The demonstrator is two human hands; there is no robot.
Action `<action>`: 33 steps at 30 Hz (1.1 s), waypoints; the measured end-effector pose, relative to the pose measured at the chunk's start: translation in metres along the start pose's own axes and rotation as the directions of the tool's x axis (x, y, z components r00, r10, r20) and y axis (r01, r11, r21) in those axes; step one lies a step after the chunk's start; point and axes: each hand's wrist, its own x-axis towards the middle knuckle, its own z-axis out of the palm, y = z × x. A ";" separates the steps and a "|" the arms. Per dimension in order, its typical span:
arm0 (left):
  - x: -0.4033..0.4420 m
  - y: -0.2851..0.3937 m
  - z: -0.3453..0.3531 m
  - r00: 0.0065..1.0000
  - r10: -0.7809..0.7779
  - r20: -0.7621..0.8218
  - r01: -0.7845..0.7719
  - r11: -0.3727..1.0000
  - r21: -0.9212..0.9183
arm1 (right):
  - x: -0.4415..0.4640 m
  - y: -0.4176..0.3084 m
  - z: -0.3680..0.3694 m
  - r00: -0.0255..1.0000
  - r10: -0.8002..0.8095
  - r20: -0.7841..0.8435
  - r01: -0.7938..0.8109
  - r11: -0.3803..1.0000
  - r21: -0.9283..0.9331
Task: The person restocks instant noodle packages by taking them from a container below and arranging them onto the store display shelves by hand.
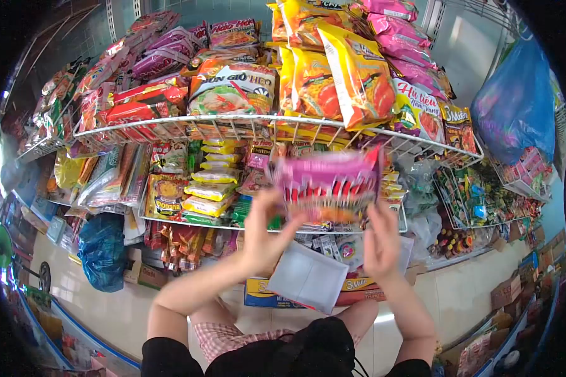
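Note:
A purple packet of instant noodles (327,185), blurred by motion, is held up in front of the wire shelves. At its lower left edge, my left hand (264,229) grips it with the thumb along the bottom. My right hand (382,239) has its fingertips on the lower right corner, fingers bent. Behind the packet, the lower shelf and its small packs are partly hidden. Just below my hands, an open white box (309,274) lies tilted above cartons near my knees.
Noodle packets, including yellow ones (356,75), crowd the upper wire basket (233,119). Yellow packs (210,190) are stacked on the lower shelf. Blue plastic bags stand on the floor at left (100,251) and hang at right (516,97). A printed carton (361,292) sits under the shelf.

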 end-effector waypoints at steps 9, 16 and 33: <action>-0.027 -0.126 0.037 0.868 -0.489 0.085 0.455 0.853 0.255 | -0.053 0.107 0.091 0.875 0.480 0.066 -0.484 0.865 0.135; -0.037 -0.136 0.037 0.911 -0.411 0.046 0.349 0.824 0.446 | -0.056 0.129 0.131 0.894 0.447 0.025 -0.422 0.861 -0.285; 0.027 -0.039 -0.035 0.880 0.216 0.424 -0.431 0.738 0.519 | 0.029 0.020 0.117 0.990 -0.061 0.126 0.070 0.995 -0.073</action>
